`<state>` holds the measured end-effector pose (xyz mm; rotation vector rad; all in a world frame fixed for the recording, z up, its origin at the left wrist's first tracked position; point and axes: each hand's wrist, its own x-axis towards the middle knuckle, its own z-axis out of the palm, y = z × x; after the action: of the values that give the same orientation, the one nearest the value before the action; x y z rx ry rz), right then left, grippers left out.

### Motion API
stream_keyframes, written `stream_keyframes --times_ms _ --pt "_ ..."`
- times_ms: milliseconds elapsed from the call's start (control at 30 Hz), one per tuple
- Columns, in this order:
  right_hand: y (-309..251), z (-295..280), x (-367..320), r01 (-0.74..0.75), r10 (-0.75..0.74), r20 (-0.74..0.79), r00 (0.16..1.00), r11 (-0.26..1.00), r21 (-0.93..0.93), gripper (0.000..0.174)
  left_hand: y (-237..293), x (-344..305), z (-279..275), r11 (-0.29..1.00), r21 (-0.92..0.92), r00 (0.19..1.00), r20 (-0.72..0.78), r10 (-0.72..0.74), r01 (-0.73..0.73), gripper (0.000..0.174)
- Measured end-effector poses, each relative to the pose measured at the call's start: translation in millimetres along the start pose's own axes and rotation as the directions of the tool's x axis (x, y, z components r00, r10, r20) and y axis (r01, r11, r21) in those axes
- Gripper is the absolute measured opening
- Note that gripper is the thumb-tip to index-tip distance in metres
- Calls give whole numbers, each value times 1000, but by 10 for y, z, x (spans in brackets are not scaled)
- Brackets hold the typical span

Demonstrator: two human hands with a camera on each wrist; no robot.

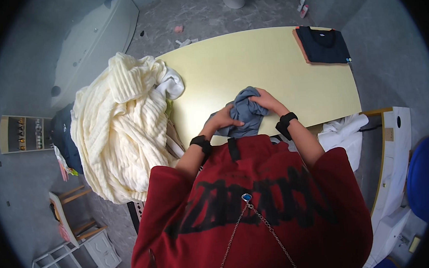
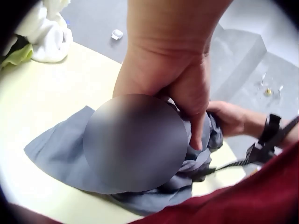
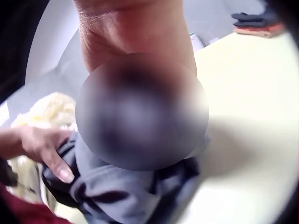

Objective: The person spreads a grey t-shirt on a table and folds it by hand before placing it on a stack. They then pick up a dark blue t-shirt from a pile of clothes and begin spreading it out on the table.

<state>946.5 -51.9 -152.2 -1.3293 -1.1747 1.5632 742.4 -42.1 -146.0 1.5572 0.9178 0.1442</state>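
The grey-blue cloth (image 1: 247,112) lies bunched and twisted at the near edge of the pale yellow table (image 1: 248,48), a little right of the middle, and a loose flap of it spreads flat to the left. By its many soft folds, I judge that it is light and limp, neither fragile nor very slippery; it would not keep a shape by itself, so it seems better to take it by two edges or corners, well apart, than by the thick bundle in the middle. The left hand (image 1: 222,119) grips its left part, with the thumb lying rather straight on top of the fabric. The right hand (image 1: 269,102) holds the raised, far right part of the bundle, thumb and fingers only a little apart with the fabric between them. Most fingertips are hidden by cloth or blur, so I cannot tell how hard they press. Farther out, to the left, a big cream ribbed blanket (image 1: 116,130) is heaped over the table's side; at the far right corner a dark folded shirt (image 1: 324,43) lies upon an orange one (image 1: 301,50).
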Motion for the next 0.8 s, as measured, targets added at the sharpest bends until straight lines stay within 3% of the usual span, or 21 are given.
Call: stream_keyframes --times_ms 33,67,133,167,233,300,333,400,467,533,600,667,700,733,767,800 --pt "105 -31 -22 42 -40 13 999 942 -334 29 -71 -21 84 974 216 996 -68 -54 68 77" --pt "196 -62 -51 82 -74 39 996 773 -629 32 -243 50 139 970 230 997 2 -83 80 76" --pt "342 -49 -160 130 -82 101 991 694 -708 33 -179 -38 243 927 366 995 28 -94 78 70" --pt "382 -35 -231 90 -6 127 992 735 -672 33 -144 -92 264 931 360 989 103 -104 60 65" --pt "388 3 -387 2 138 175 975 780 -625 33 -242 -124 307 963 266 947 299 -117 36 50" --pt "374 18 -558 -41 228 223 948 780 -624 34 -344 -197 404 976 215 936 334 -107 35 48" --pt "395 -22 -597 -100 370 243 897 703 -704 36 -379 -231 444 985 171 925 367 -95 33 46" --pt "507 -184 -690 -61 385 364 848 753 -655 35 -253 -295 372 985 158 914 387 -121 63 44" --pt "465 -457 -717 -149 329 325 887 868 -473 36 -212 -356 185 946 320 975 223 -25 -49 41" --pt "399 -781 -667 -237 273 101 957 932 -275 27 -87 -367 -158 946 268 983 -34 -178 180 39" --pt "140 -996 -576 -254 253 -30 967 950 -182 25 -161 -333 -459 991 112 972 -232 -46 74 39" --pt "-98 -1072 -463 -101 -14 -262 965 901 -421 24 -17 -316 -732 975 162 920 -383 -79 152 38" --pt "-92 -1124 -379 -104 -10 -260 966 901 -420 24 -13 -292 -850 979 110 898 -427 -109 171 37" --pt "-97 -1179 -287 -48 -99 -291 952 887 -459 23 -8 -274 -934 981 58 872 -469 -137 186 35" --pt "-125 -1199 -230 5 -188 -317 930 867 -498 23 84 -300 -973 990 62 839 -539 -77 130 32" --pt "-140 -1202 -201 5 -187 -316 930 867 -498 23 14 -260 -1000 998 -10 806 -590 -51 55 29"
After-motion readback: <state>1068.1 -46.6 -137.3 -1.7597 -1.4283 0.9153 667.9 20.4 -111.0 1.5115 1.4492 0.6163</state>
